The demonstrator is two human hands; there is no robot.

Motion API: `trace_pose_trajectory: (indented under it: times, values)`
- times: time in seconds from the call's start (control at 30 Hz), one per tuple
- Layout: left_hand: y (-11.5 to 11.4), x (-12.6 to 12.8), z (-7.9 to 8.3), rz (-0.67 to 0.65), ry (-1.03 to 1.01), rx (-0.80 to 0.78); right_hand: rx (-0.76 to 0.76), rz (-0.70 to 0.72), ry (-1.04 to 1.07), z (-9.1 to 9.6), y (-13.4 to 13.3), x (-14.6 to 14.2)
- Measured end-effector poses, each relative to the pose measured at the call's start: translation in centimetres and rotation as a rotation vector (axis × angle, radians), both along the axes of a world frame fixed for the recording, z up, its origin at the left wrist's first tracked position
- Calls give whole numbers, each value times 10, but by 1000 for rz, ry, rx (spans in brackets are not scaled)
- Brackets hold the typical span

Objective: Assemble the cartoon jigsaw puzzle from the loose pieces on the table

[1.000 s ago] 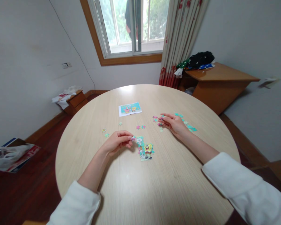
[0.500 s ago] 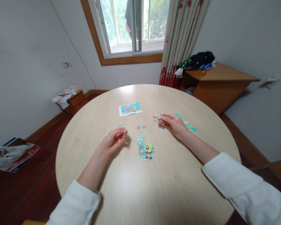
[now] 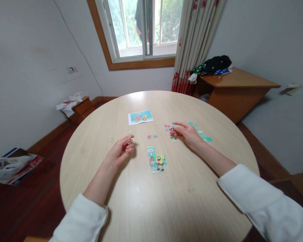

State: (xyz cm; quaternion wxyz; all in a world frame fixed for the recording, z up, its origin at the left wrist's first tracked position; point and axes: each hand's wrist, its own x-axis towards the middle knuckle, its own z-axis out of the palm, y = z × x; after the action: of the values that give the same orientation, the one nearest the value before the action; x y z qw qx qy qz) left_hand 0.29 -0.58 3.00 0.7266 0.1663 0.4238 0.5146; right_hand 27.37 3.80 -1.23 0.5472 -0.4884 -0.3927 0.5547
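A puzzle piece (image 3: 172,129) is pinched in the right hand (image 3: 188,134). The left hand (image 3: 120,149) is curled near the joined pieces (image 3: 156,160); its hold cannot be told.

The assembled puzzle section (image 3: 156,164) lies on the bench (image 3: 166,201). Directly behind it is a pair of loose pieces (image 3: 149,136), and farther behind, slightly left, the printed sheet (image 3: 140,117). To its left and a little behind is the left grip (image 3: 122,149); a lone piece (image 3: 112,139) lies beyond that, farther left and behind. Behind it to the right is the right grip (image 3: 189,134), with a cluster of pieces (image 3: 167,126) around its fingertips and a puzzle piece (image 3: 173,129) in it. Farther right of the section runs a strip of pieces (image 3: 204,136). Well behind it, off the bench, are the window (image 3: 130,27) and, to the right, the curtain (image 3: 194,40). A bag (image 3: 12,167) lies far left on the floor side.
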Motion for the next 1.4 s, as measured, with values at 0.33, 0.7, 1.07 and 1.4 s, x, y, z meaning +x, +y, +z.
trace_pose_trajectory:
  times: [0.33,0.7,1.07,1.4]
  values:
    - [2,-3,-1,-35,11,-35,34,72,-53,2,-7,-10]
    - [1,-2,-11,-6,528,348,100,224,-100,11,-24,-26]
    - [-8,13,-34,-178,1031,803,111,275,-174,7,-39,-51]
    - [-12,22,-38,-281,1071,882,114,267,-194,7,-41,-51]
